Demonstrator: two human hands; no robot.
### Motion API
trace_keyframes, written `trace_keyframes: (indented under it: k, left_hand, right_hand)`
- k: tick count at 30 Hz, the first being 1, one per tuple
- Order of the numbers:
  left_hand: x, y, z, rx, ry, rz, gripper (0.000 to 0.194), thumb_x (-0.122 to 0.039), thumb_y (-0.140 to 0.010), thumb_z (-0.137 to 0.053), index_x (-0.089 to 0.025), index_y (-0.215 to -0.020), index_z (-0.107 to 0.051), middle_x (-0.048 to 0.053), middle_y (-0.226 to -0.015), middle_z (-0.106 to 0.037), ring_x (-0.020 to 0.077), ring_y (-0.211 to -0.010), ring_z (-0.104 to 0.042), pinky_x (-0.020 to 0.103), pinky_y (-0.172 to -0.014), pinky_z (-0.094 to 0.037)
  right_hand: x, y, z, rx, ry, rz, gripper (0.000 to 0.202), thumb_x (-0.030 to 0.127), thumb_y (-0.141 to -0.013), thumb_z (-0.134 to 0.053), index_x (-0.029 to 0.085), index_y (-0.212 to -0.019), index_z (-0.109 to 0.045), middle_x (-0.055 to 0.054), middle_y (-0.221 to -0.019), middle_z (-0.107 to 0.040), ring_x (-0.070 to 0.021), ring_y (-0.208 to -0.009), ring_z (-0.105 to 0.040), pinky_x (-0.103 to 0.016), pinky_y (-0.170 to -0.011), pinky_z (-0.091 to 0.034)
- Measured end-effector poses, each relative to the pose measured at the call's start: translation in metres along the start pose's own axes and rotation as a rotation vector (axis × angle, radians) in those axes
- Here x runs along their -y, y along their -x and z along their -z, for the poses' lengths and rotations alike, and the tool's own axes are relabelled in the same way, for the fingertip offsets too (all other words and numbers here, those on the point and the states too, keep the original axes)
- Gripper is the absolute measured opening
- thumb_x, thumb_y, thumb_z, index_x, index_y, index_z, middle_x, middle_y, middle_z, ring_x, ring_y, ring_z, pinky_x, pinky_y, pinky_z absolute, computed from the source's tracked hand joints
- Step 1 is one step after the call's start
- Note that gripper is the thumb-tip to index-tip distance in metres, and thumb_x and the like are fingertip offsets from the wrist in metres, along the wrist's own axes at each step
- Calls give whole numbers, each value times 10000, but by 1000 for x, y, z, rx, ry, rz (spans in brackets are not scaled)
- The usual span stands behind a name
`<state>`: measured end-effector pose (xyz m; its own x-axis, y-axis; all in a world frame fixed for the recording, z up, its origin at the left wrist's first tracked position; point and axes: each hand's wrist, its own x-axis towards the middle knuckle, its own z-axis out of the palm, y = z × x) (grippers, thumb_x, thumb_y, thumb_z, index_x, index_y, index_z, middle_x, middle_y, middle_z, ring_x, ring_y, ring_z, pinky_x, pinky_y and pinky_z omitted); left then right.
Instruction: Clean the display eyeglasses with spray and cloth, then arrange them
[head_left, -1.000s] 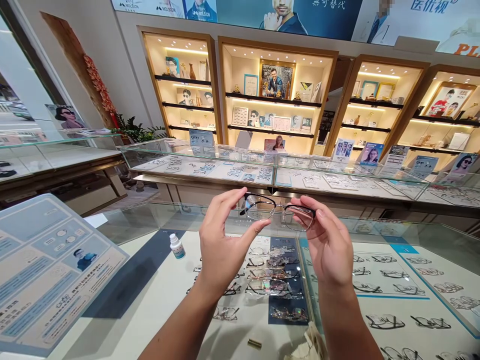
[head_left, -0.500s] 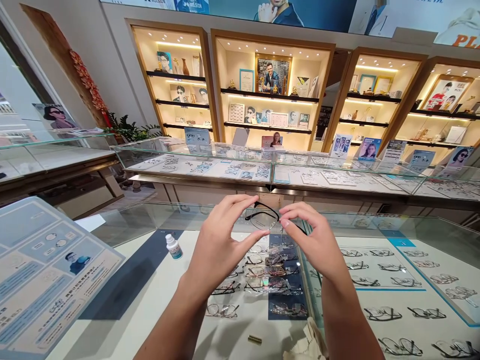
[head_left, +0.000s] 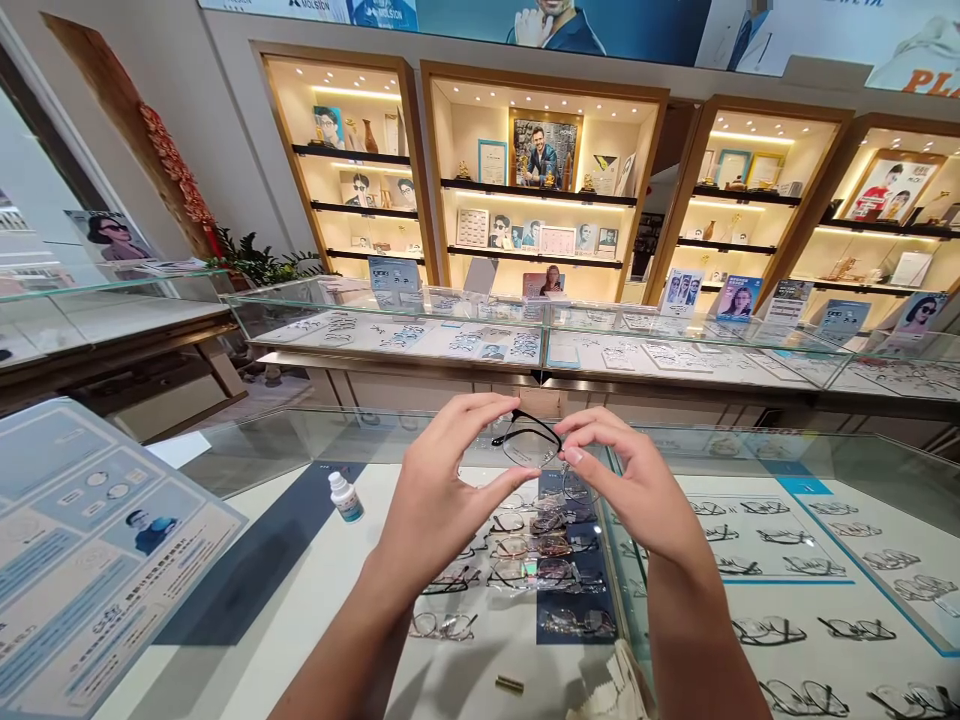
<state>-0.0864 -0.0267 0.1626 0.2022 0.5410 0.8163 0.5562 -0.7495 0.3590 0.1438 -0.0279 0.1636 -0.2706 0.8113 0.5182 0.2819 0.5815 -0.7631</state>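
A pair of black-rimmed eyeglasses (head_left: 531,432) is held up above the glass counter between both hands. My left hand (head_left: 442,480) grips one lens rim, fingers at its top and thumb at its bottom edge. My right hand (head_left: 637,480) is closed around the middle and far side of the glasses, which it partly hides. Below the hands, several eyeglasses (head_left: 536,572) lie in rows in the display. A small white bottle (head_left: 346,497) with a blue label stands left of my left hand.
A blue-and-white printed board (head_left: 97,550) leans in at the left. A small brass-coloured cylinder (head_left: 509,684) and a cream cloth (head_left: 616,690) lie in front. More eyeglasses (head_left: 772,630) fill the right side. Behind runs another glass showcase (head_left: 420,335) before lit shelves (head_left: 540,195).
The glasses have tilted slightly and shifted a little to the right with both hands. The grip stays much the same.
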Motion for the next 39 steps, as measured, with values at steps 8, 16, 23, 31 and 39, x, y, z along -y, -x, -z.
trace_keyframes:
  k: [8,16,23,31,39]
  left_hand:
    - [2,1,-1,6,112,46,553,-383,-845,-874,-295,-1352,-670,87,-1296,-698,246,-1084,-695,391,-909,-611]
    - [2,4,-3,27,349,116,560,-275,-851,-868,-330,-1376,-679,88,-1333,-665,249,-1192,-671,384,-1016,-595]
    - [4,6,-5,44,499,135,576,-220,-846,-865,-323,-1380,-675,92,-1331,-649,240,-1203,-665,368,-1049,-597]
    - [-4,4,-14,-276,224,125,452,-294,-889,-811,-273,-1324,-689,85,-1231,-678,243,-1162,-656,416,-1027,-567]
    - [-13,7,-36,60,326,412,293,-450,-996,-658,-218,-1054,-826,15,-735,-652,137,-645,-538,275,-595,-432]
  right_hand:
    - [2,1,-1,9,-21,-12,167,370,-1020,-649,275,-921,-744,-51,-1315,-707,-249,-1269,-633,-507,-1143,-443]
    - [-4,0,-3,86,-175,-74,232,447,-1007,-664,265,-877,-723,-68,-1367,-731,-281,-1323,-651,-565,-1192,-430]
    - [-3,-1,-4,100,-215,-29,226,425,-1002,-673,251,-861,-707,-48,-1120,-766,-239,-1107,-699,-462,-1067,-512]
    - [-12,-5,-13,-146,-120,4,207,396,-1005,-651,242,-886,-722,-66,-1077,-762,-236,-1034,-691,-408,-971,-528]
    - [-12,-7,-36,-384,116,123,128,296,-1005,-627,254,-937,-727,-85,-1120,-759,-257,-1077,-705,-420,-961,-544]
